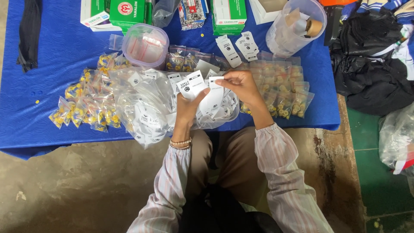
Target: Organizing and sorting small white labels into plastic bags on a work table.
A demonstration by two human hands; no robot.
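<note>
The left hand (pixel 187 108) grips a white tag (pixel 192 85); the right hand (pixel 241 86), at three o'clock, pinches another tag (pixel 214 97) above the blue table (pixel 51 56).

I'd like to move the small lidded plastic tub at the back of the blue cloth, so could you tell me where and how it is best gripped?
Probably from above, fingers spanning the round lid of the small plastic tub and closing on its side wall. It stands upright, with small bags of yellow pieces crowded against its front and green boxes behind, so the top is the open approach.
</note>
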